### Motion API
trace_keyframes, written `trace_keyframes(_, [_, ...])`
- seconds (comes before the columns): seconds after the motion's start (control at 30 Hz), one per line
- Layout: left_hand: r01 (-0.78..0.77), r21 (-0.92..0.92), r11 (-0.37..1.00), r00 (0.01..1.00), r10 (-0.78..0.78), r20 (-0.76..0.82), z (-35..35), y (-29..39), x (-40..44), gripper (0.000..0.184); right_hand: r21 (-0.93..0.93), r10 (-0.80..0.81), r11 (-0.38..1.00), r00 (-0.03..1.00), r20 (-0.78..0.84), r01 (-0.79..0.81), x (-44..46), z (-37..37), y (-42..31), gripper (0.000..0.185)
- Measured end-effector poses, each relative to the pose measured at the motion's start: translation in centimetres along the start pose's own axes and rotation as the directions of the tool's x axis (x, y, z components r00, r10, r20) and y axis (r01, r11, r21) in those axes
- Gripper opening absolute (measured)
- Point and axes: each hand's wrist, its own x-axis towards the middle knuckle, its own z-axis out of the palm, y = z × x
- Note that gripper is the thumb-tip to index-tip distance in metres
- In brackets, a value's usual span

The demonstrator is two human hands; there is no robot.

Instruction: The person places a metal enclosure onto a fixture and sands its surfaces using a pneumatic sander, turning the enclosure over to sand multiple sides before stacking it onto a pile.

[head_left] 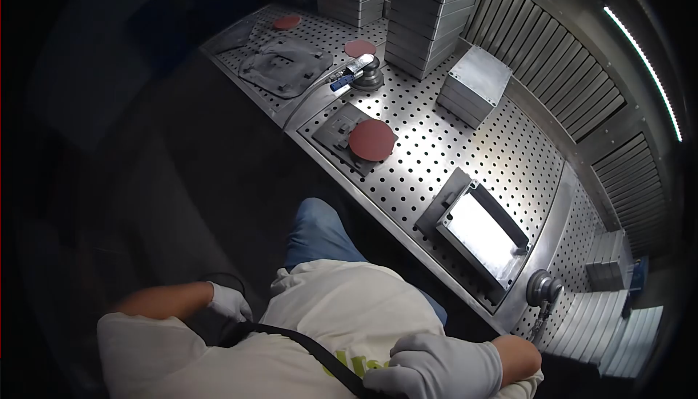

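A black strap (309,342) crosses the front of my white shirt (342,290). My left hand (230,302), in a light grey glove, is at my waist, its fingers closed at the strap's upper end; dark material there partly hides the grip. On the other side, my gloved right hand (440,366) is curled in front of the shirt, with its fingertips at the strap's lower end. Beyond my hands, an open metal box (483,235) rests on a dark pad (436,214) on the perforated metal bench (414,174).
A sander (367,75) with a hose stands on the bench, near red abrasive discs (372,140). Tall stacks of metal boxes (422,25) rise at the back, beside a smaller stack (476,83). Another sander (542,288) and grey panels (589,326) lie at the right.
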Motion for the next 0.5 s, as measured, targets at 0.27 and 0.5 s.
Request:
trace_keyframes(0.27, [-0.051,-0.001,0.999,0.998,0.051,-0.024,-0.2,1.9,-1.2,0.045,-0.691,-0.470,0.695,0.853,-0.226,0.200,-0.4,-0.4,-0.7,0.037])
trace_keyframes(0.5, [-0.068,0.037,0.997,0.987,0.062,0.150,5.1,0.4,2.1,0.042,-0.694,-0.433,0.681,0.893,-0.124,0.234,1.5,0.1,4.9,0.030])
